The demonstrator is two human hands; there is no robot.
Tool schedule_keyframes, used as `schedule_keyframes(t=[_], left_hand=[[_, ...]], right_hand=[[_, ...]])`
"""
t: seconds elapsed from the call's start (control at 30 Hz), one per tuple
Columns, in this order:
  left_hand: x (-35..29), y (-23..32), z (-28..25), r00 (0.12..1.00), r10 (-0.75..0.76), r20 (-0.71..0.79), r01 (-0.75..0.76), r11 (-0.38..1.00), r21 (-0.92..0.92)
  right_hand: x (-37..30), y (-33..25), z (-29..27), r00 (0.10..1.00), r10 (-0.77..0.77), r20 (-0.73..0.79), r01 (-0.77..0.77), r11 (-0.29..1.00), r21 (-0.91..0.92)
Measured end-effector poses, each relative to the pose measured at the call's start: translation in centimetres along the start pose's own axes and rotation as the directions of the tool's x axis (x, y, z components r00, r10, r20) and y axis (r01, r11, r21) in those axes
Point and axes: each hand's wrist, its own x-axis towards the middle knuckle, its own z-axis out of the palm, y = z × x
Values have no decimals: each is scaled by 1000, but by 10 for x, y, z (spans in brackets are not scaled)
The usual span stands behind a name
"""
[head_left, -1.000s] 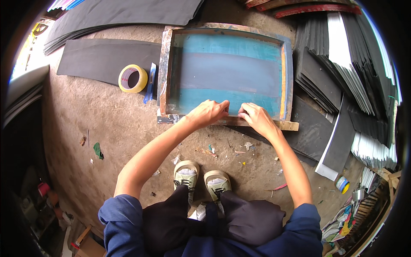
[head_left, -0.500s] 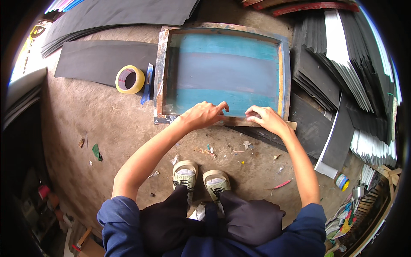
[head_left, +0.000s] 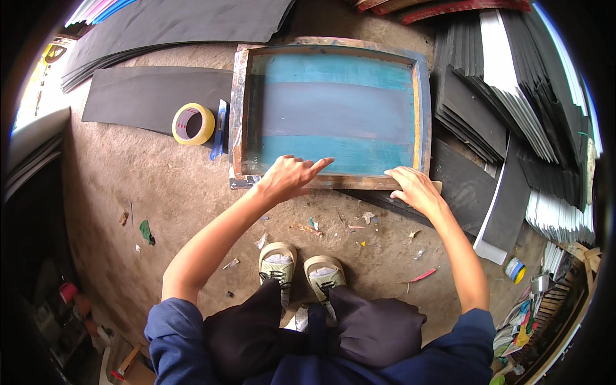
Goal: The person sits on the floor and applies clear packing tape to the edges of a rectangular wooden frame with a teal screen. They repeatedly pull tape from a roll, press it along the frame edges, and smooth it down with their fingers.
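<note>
A screen printing frame point(head_left: 239, 115) of worn, paint-stained wood lies on the ground in front of me. Its stretched mesh point(head_left: 337, 109) has teal bands around a grey-blue middle. My left hand point(head_left: 287, 178) is closed over the near rail, thumb on the outer side, index finger stretched out above the mesh; its other fingertips are hidden. Near the right corner, my right hand point(head_left: 414, 187) pinches the same rail, fingers on the inner side and thumb outside. Left of the frame are a blue utility knife point(head_left: 219, 131) and a roll of clear yellowish tape point(head_left: 207, 128).
Stacks of black sheets point(head_left: 471, 115) lean at the right, some with white edges. Another black stack point(head_left: 173, 22) lies at the far left, with a single black sheet point(head_left: 147, 96) before it. Scraps litter the concrete floor point(head_left: 173, 186) around my shoes point(head_left: 277, 260).
Both hands have moved apart along the near rail, my right one further right and my left one left. Their fingers have come down onto the rail. The frame sits slightly lower and left in view.
</note>
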Motion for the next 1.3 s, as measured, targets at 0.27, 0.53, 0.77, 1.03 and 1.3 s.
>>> schedule_keyframes(t=[0.27, 0.53, 0.77, 1.03, 1.3], left_hand=[[-44, -33, -7, 995, -104, 1, 104, 994, -31], [-33, -46, -20, 992, -93, 81, 116, 927, -355], [-16, -32, -12, 995, 13, 97, 9, 976, -218], [-87, -62, -11, 994, -96, -51, 96, 995, -6], [-90, -58, -12, 980, -125, -154, 110, 989, -102]], right_hand=[[-11, 8, 8, 998, 64, -8, -65, 997, -47], [39, -37, 5, 996, 40, 75, -51, 988, 147], [88, -79, 18, 972, -43, 232, 10, 990, 143], [8, -19, 8, 994, 86, 69, -89, 995, 36], [-17, 14, 9, 997, 51, -65, -55, 996, -71]])
